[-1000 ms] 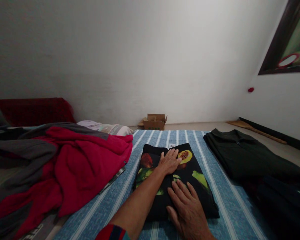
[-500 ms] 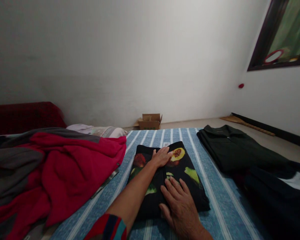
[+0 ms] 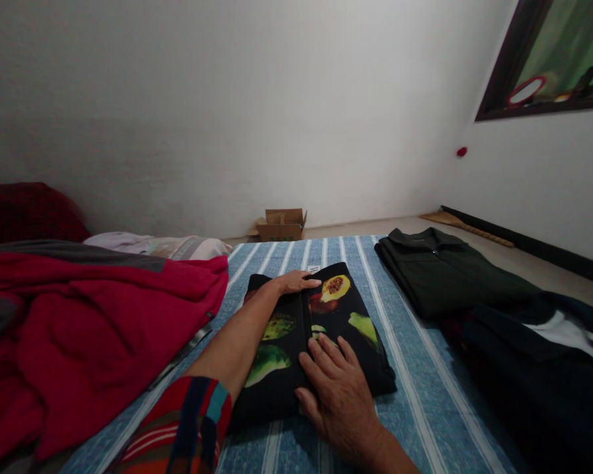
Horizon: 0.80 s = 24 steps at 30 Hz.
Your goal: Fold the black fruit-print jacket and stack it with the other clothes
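A folded black garment (image 3: 340,309) printed with large fruit lies on a blue-and-white striped bedcover (image 3: 415,395). A line like a zip or placket runs down its middle. My left hand (image 3: 297,282) lies across its far edge, fingers stretched toward the right. Below it, my right hand (image 3: 338,398) presses on the near part of the garment with fingers spread and palm down. Neither hand grips the cloth. My left forearm, in a striped sleeve, covers part of the garment's left side.
A red and grey garment (image 3: 118,316) lies spread out on the left. To the right are a folded dark green collared garment (image 3: 454,270) and a dark navy garment (image 3: 514,375) with a white patch. Beyond the bed, an open cardboard box (image 3: 280,227) stands by the wall.
The view has shifted, so things appear further left and higher. My left hand has slid slightly toward the garment's far edge and turned more sideways. My right hand stays on the near part.
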{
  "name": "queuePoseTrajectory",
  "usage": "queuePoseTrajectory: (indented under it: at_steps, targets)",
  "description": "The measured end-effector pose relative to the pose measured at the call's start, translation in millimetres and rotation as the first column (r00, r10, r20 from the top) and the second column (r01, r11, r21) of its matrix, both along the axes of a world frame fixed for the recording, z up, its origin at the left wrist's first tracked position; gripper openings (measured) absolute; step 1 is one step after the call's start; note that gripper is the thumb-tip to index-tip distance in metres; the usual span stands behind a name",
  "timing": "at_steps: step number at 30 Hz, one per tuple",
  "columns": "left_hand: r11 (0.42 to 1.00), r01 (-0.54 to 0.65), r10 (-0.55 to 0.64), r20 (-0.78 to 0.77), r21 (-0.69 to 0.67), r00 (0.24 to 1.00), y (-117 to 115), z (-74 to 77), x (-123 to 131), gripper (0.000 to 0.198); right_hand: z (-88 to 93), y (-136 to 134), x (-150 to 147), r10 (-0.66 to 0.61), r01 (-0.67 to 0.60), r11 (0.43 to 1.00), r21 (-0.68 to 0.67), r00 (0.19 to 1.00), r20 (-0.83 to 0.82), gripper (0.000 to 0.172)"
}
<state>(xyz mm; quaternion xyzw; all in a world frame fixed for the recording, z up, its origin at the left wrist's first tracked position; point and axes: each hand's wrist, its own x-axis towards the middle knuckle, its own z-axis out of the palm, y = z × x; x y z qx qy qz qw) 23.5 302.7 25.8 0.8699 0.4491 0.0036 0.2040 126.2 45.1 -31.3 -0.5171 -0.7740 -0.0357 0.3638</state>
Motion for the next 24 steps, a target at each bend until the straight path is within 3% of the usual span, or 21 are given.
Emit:
queuePoseTrajectory:
  at_steps: [3, 12, 24]
  targets:
    - [0.998, 0.017, -0.018, -0.015, -0.066, 1.000, 5, 0.2, -2, 0.068, 1.5, 0, 1, 0.010, -0.010, 0.999, -0.031, 1.000, -0.002, 0.041]
    - [0.982, -0.093, 0.083, -0.064, -0.167, 0.995, 19, 1.2, -1, 0.072, 7.9, -3, 2, 0.016, -0.016, 0.999, -0.050, 1.000, 0.007, 0.040]
    - [0.932, -0.167, 0.190, 0.042, -0.321, 0.981, 26, 6.1, 2, 0.057, 13.0, -5, 1, 0.008, -0.005, 0.999, -0.053, 0.998, 0.064, 0.038]
